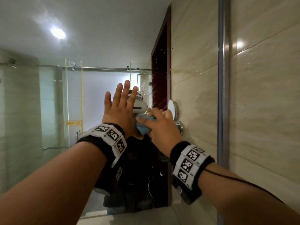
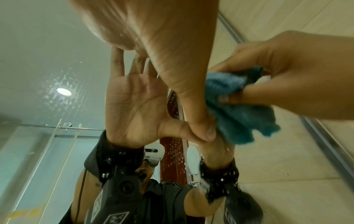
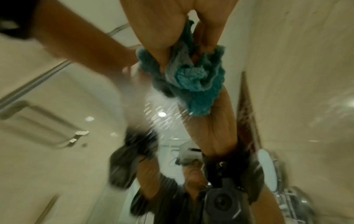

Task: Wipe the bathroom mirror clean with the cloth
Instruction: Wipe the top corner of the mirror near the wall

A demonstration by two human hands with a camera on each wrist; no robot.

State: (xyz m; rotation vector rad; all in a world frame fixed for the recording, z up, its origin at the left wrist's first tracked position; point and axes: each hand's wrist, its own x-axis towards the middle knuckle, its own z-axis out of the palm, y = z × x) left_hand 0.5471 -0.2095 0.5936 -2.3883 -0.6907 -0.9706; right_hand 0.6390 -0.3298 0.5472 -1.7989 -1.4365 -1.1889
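**Blue cloth on the mirror**

I saw the small fluffy blue cloth [image 1: 143, 125] bunched up against the big flat wall mirror [image 1: 48, 95], close to the mirror's right edge. My right hand [image 1: 159, 127] held the cloth, with the fingers and thumb curled around it and pushing it onto the glass. In the right wrist view the cloth [image 3: 191, 78] stuck out past the fingers in soft folds, and that view was blurry.

My left hand [image 1: 119, 108] was just to the left of the cloth. It was wide, with straight fingers spread apart, and the palm lay flat on the glass. In the left wrist view the thumb [image 2: 191, 94] touched its own twin in the mirror.

There were little water drops on the glass near the cloth.

Both wrists wore black bands [image 1: 107, 142] with black-and-white square tags. To the right of the mirror was a shiny cream tile wall [image 1: 194, 70], with a small round mirror on a silver arm [image 1: 172, 108] on it. A tall silver metal strip [image 1: 224, 78] ran down farther right.
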